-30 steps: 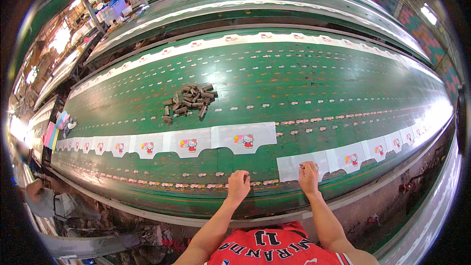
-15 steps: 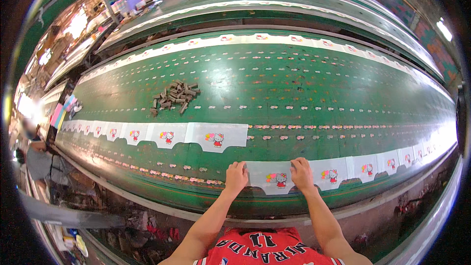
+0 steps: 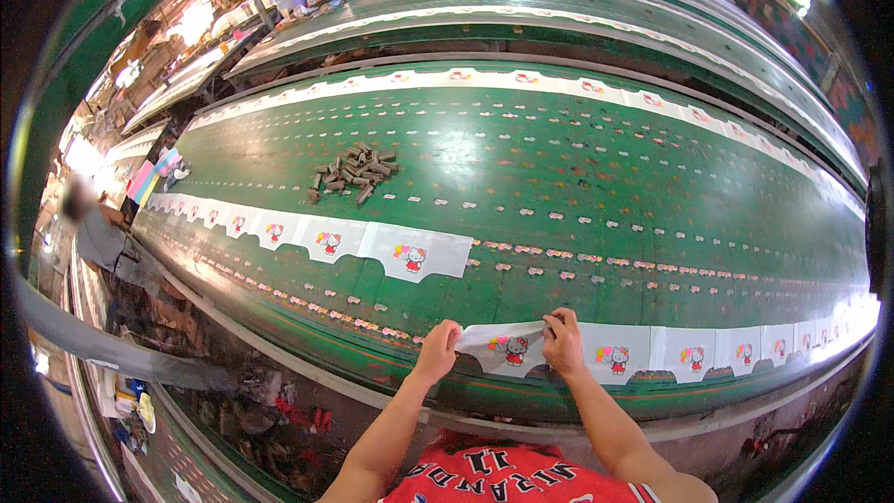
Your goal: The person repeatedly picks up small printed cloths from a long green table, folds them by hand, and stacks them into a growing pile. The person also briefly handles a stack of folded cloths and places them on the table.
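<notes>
A small white printed fabric piece (image 3: 507, 346) with a cartoon picture is lifted off the near edge of the long green table (image 3: 596, 177). My left hand (image 3: 438, 351) pinches its left end and my right hand (image 3: 562, 343) pinches its right upper edge. It is the left end of a row of white printed pieces (image 3: 708, 351) running to the right along the table's front edge. A second row of white printed pieces (image 3: 326, 240) lies further left and back on the table, apart from my hands.
A heap of small dark blocks (image 3: 356, 172) sits on the table behind the left row. Another strip of white pieces (image 3: 521, 80) lines the far edge. More long green tables (image 3: 559, 0) stand beyond. A person (image 3: 98, 233) stands at the far left.
My view has shifted and my hands have closed on the end piece of the right row, raising it off the table. One second ago both hands lay flat at the table's edge.
</notes>
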The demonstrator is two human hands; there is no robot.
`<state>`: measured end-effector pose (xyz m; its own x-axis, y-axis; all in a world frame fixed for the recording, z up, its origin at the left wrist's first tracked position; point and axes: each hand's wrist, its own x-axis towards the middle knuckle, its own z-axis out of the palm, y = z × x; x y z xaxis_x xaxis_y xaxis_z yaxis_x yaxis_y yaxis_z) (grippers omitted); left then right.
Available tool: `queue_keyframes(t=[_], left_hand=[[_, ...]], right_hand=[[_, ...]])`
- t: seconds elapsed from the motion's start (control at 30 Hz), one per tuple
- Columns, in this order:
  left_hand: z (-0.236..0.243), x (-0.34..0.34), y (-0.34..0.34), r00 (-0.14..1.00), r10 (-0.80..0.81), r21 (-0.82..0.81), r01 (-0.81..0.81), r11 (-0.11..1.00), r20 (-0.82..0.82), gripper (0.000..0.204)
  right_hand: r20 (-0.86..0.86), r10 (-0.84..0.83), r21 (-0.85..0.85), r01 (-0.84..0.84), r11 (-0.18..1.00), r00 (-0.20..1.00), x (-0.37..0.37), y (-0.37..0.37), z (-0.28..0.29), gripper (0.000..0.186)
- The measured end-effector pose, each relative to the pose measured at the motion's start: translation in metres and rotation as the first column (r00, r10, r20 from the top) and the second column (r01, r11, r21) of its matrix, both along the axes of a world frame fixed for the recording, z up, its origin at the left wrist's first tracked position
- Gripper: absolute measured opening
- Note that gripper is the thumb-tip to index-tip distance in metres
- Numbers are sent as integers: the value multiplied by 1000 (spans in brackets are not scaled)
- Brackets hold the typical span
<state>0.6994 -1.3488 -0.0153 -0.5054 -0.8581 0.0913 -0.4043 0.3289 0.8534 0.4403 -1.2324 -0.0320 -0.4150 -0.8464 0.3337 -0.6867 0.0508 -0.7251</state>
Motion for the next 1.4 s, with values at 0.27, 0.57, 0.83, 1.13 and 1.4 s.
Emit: queue_keyframes(t=[0.27, 0.57, 0.83, 1.13, 1.4], left_hand=[[24, -11, -51, 992, 55, -248, -83, 965, -115, 16], [-25, -61, -145, 985, 151, -148, -138, 979, 82, 35], [-47, -83, -183, 967, 172, -196, -134, 971, 190, 44], [-37, -53, -125, 971, 218, -366, -170, 915, 94, 48], [-36, -25, -42, 988, 150, -226, -137, 965, 41, 44]], right_hand=[[-184, -41, -60, 30, 998, 982, -6, -17, 20, 13], [93, -48, 42, 44, 998, 995, -68, -91, 4, 22], [-8, -133, 132, 133, 982, 991, -89, -130, -4, 29], [-73, -216, 148, 225, 963, 974, -78, -70, 9, 34], [-149, -321, 177, 345, 922, 935, -56, 37, 10, 33]])
